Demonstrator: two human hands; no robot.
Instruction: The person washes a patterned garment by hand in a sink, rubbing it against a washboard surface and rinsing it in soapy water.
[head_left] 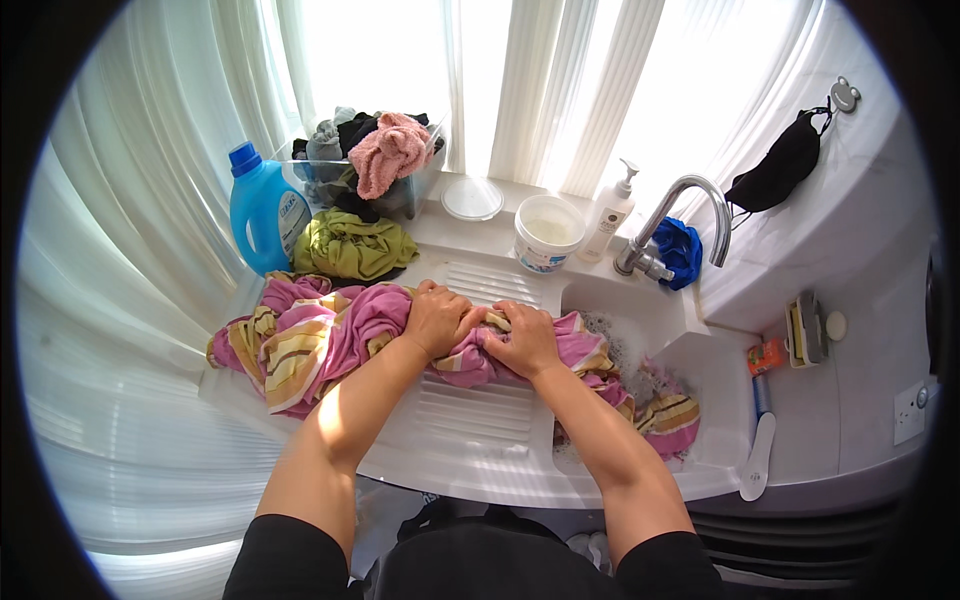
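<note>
A long pink cloth with yellow and brown stripes [345, 335] lies across the ribbed washboard [475, 410] of a white sink. Its right end hangs into the basin [590, 297], among suds and water. My left hand [437, 318] is closed on the bunched cloth at the middle of the board. Close beside it, my right hand [523, 338] grips the same cloth near the basin's edge, thumb turned toward the left hand. Most of the cloth is heaped to the left of my hands. What lies under my palms is hidden.
Behind the cloth stand a blue detergent bottle [262, 215], a green garment [355, 245] and a clear bin of clothes [410, 195]. A white tub [549, 235], a pump bottle [607, 215] and a curved faucet [690, 185] line the back. A white-handled brush [758, 460] rests at the right rim.
</note>
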